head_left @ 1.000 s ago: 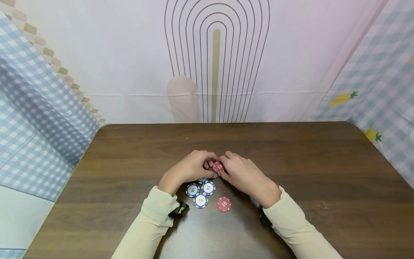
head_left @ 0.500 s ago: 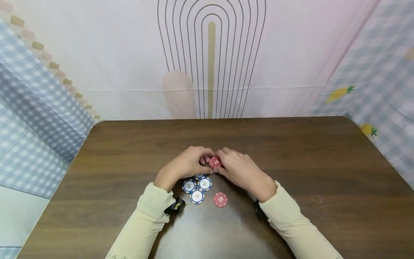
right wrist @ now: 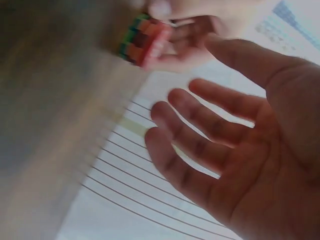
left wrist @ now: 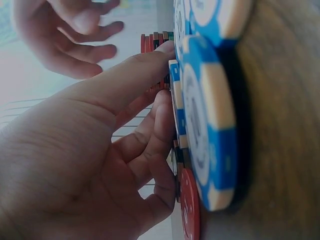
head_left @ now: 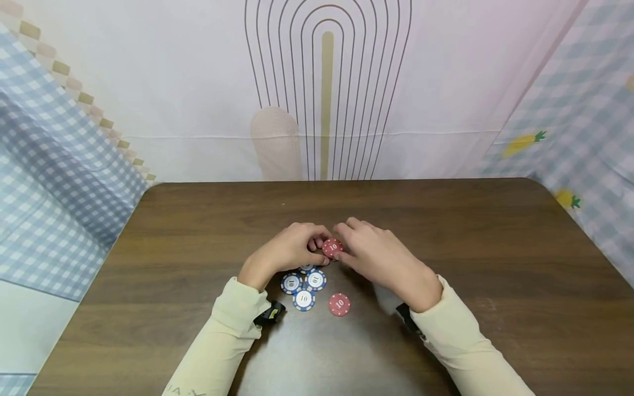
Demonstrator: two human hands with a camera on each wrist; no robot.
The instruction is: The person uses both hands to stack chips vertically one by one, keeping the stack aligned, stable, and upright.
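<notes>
A short stack of poker chips stands mid-table, a red chip marked 10 on top. In the right wrist view the stack shows red above darker and green edges. My left hand grips the stack from the left, thumb in front and fingers behind. Apart from the stack, on its right, is my right hand; its fingers are spread and hold nothing. Close below the left hand lie several blue-and-white chips. A loose red chip lies to their right.
The brown wooden table runs back to a white cloth with arch lines. Blue checked cloths hang at both sides. In the left wrist view a red chip lies flat beyond a blue one, beside the left fingers.
The right hand has let go of the chip stack and drawn back a little to the right. The left hand stays on the stack, and the loose chips have not moved.
</notes>
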